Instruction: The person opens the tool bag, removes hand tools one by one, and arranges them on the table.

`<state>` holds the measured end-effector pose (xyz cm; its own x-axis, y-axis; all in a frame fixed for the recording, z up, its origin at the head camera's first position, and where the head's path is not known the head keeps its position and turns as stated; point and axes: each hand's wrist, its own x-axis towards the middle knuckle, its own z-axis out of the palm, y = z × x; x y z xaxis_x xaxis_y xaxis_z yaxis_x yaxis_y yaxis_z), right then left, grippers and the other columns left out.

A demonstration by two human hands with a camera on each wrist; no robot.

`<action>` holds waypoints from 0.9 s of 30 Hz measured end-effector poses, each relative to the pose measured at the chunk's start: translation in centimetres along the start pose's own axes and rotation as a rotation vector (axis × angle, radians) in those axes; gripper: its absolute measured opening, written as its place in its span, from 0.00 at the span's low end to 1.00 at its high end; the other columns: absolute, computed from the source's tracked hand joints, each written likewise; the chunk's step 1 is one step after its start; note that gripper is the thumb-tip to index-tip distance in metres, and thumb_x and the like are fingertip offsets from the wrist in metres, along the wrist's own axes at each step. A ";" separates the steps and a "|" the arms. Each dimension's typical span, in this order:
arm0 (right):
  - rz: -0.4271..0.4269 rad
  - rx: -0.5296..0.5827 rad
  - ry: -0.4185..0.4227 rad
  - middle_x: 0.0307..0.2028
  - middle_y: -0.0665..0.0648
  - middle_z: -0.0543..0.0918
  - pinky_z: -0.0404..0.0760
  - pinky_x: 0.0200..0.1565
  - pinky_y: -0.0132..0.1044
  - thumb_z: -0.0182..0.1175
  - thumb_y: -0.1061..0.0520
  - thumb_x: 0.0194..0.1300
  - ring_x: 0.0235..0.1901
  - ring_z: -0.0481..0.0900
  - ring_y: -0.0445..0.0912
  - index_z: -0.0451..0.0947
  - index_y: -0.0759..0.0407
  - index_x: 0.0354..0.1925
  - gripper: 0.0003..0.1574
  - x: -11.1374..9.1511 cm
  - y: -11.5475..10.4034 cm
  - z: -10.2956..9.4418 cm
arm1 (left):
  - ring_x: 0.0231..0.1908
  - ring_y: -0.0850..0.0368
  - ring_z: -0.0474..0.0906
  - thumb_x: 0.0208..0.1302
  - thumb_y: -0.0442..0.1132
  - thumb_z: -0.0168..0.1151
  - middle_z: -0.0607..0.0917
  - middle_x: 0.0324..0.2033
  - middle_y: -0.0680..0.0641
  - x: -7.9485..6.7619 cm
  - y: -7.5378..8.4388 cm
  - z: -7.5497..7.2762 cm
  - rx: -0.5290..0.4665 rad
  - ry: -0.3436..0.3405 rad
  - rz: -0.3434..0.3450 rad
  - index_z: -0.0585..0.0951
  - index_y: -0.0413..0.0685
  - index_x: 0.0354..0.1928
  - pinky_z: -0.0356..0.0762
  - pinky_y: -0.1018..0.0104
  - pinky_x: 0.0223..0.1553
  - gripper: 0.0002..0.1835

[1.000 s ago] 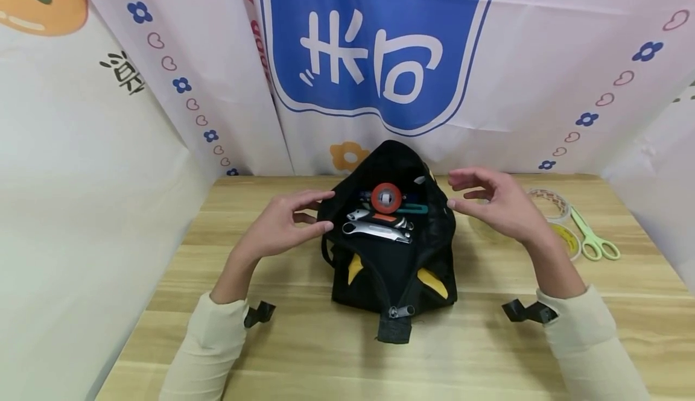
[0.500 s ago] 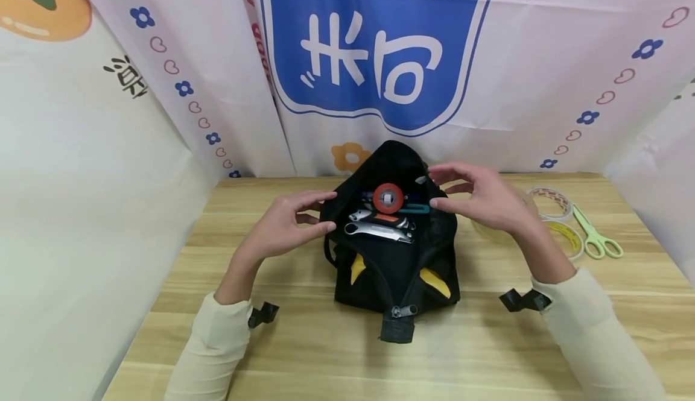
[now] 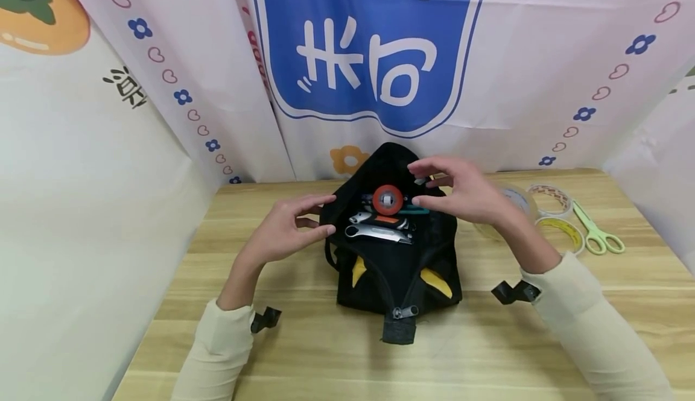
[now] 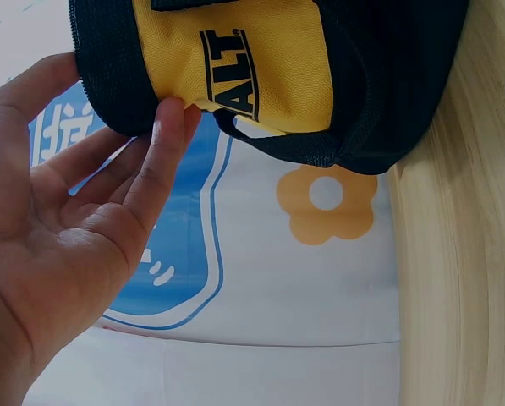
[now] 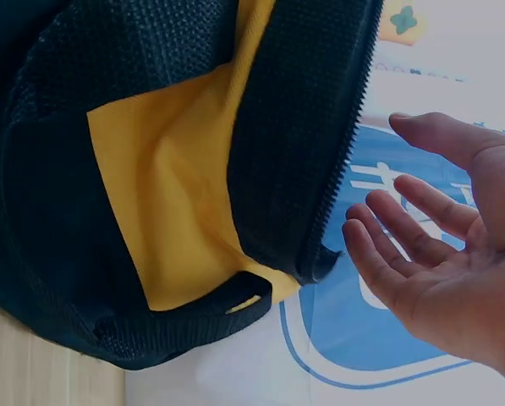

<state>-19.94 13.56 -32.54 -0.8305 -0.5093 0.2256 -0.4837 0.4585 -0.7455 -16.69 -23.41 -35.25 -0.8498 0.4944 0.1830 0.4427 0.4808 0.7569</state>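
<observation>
A black and yellow tool bag (image 3: 399,280) lies unzipped on the table, its mouth facing up. Inside are a round red reel (image 3: 388,199), a silver tool with a ring-shaped end (image 3: 377,233), a silver, black and orange tool (image 3: 388,220), and a teal piece (image 3: 415,211). At the bag's left rim, my left hand (image 3: 285,226) touches the cloth with fairly straight fingers; the left wrist view has fingertips on the yellow side. My right hand (image 3: 461,193) hovers over the right of the mouth, fingers spread, holding nothing; the right wrist view shows it beside the zipper edge.
Right of the bag lie a clear tape roll (image 3: 521,202), a white tape roll (image 3: 549,201), a yellow-cored tape roll (image 3: 561,235) and light green scissors (image 3: 597,238). A printed cloth (image 3: 532,87) hangs behind the wooden table (image 3: 304,353).
My right hand has moved left from beside the bag to over its mouth. The left hand stays at the left rim, and the bag's contents lie as before.
</observation>
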 end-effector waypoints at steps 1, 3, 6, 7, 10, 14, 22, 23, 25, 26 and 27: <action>-0.003 -0.004 -0.008 0.66 0.64 0.83 0.83 0.68 0.58 0.74 0.60 0.68 0.66 0.80 0.58 0.77 0.61 0.70 0.34 0.2 0.0 0.2 | 0.61 0.41 0.85 0.71 0.36 0.73 0.81 0.70 0.39 0.0 0.0 0.0 0.000 0.000 0.002 0.79 0.42 0.73 0.90 0.59 0.57 0.30; -0.008 -0.015 -0.022 0.66 0.63 0.83 0.83 0.67 0.58 0.74 0.59 0.68 0.65 0.81 0.58 0.77 0.60 0.70 0.35 0.6 0.1 0.6 | 0.60 0.41 0.85 0.71 0.36 0.73 0.81 0.70 0.39 0.0 0.0 0.0 -0.001 0.002 0.007 0.79 0.41 0.73 0.90 0.59 0.57 0.30; -0.015 -0.014 -0.043 0.65 0.62 0.83 0.84 0.66 0.57 0.75 0.59 0.67 0.64 0.82 0.59 0.77 0.60 0.70 0.35 1.3 0.2 1.3 | 0.60 0.41 0.85 0.71 0.36 0.73 0.81 0.70 0.38 0.0 -0.1 0.0 -0.002 0.005 0.015 0.79 0.41 0.73 0.90 0.59 0.57 0.30; -0.014 -0.010 -0.051 0.65 0.62 0.83 0.85 0.66 0.56 0.76 0.60 0.67 0.64 0.82 0.59 0.78 0.60 0.69 0.36 1.5 0.2 1.5 | 0.60 0.41 0.85 0.71 0.36 0.73 0.81 0.70 0.38 0.0 -0.1 0.0 -0.003 0.005 0.017 0.79 0.41 0.73 0.90 0.59 0.57 0.30; -0.016 0.020 -0.081 0.65 0.62 0.83 0.86 0.66 0.54 0.76 0.60 0.66 0.64 0.83 0.58 0.77 0.60 0.69 0.36 2.3 0.4 2.2 | 0.60 0.41 0.86 0.70 0.36 0.73 0.81 0.70 0.39 0.0 -0.2 0.0 -0.005 0.004 0.019 0.79 0.41 0.73 0.90 0.59 0.57 0.30; -0.009 0.044 -0.132 0.66 0.62 0.82 0.85 0.66 0.56 0.75 0.61 0.66 0.65 0.83 0.56 0.76 0.60 0.70 0.37 3.3 0.7 3.2 | 0.60 0.41 0.86 0.70 0.36 0.74 0.82 0.70 0.39 0.0 -0.2 0.0 -0.007 0.006 0.021 0.79 0.41 0.72 0.90 0.59 0.56 0.30; 0.011 0.024 -0.187 0.66 0.63 0.82 0.85 0.66 0.57 0.77 0.58 0.66 0.64 0.83 0.62 0.76 0.60 0.70 0.38 5.1 1.4 4.5 | 0.59 0.42 0.86 0.70 0.36 0.73 0.82 0.69 0.38 0.0 -0.2 0.0 -0.011 0.003 0.013 0.79 0.41 0.72 0.90 0.59 0.56 0.30; 0.012 0.016 -0.189 0.66 0.63 0.82 0.85 0.66 0.57 0.77 0.57 0.65 0.64 0.83 0.62 0.77 0.60 0.70 0.38 5.2 1.6 4.7 | 0.59 0.42 0.86 0.71 0.36 0.73 0.82 0.69 0.38 0.0 -0.2 0.0 -0.011 0.003 0.013 0.79 0.41 0.72 0.90 0.59 0.56 0.30; 0.018 0.000 -0.195 0.66 0.64 0.82 0.85 0.65 0.56 0.77 0.57 0.65 0.64 0.83 0.61 0.77 0.60 0.70 0.38 5.5 1.8 5.0 | 0.59 0.42 0.86 0.71 0.36 0.73 0.82 0.70 0.38 0.0 -0.2 0.0 -0.010 0.003 0.012 0.79 0.41 0.72 0.90 0.59 0.56 0.30; 0.020 -0.007 -0.199 0.67 0.64 0.82 0.86 0.65 0.56 0.77 0.57 0.65 0.64 0.83 0.61 0.77 0.61 0.70 0.39 5.7 1.9 5.1 | 0.59 0.42 0.86 0.71 0.36 0.73 0.82 0.70 0.38 -0.1 -0.2 0.0 -0.009 0.004 0.012 0.79 0.41 0.72 0.90 0.59 0.56 0.30; 0.024 -0.012 -0.203 0.67 0.65 0.82 0.86 0.65 0.55 0.78 0.57 0.64 0.64 0.83 0.61 0.77 0.61 0.70 0.39 5.8 2.1 5.3 | 0.59 0.42 0.86 0.71 0.36 0.73 0.82 0.70 0.38 -0.1 -0.2 0.0 -0.009 0.004 0.012 0.79 0.41 0.72 0.90 0.59 0.56 0.30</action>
<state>-24.28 7.71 -36.07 -0.7697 -0.6339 0.0758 -0.4687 0.4804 -0.7413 -16.74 -23.56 -35.37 -0.8455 0.4972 0.1948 0.4504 0.4681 0.7603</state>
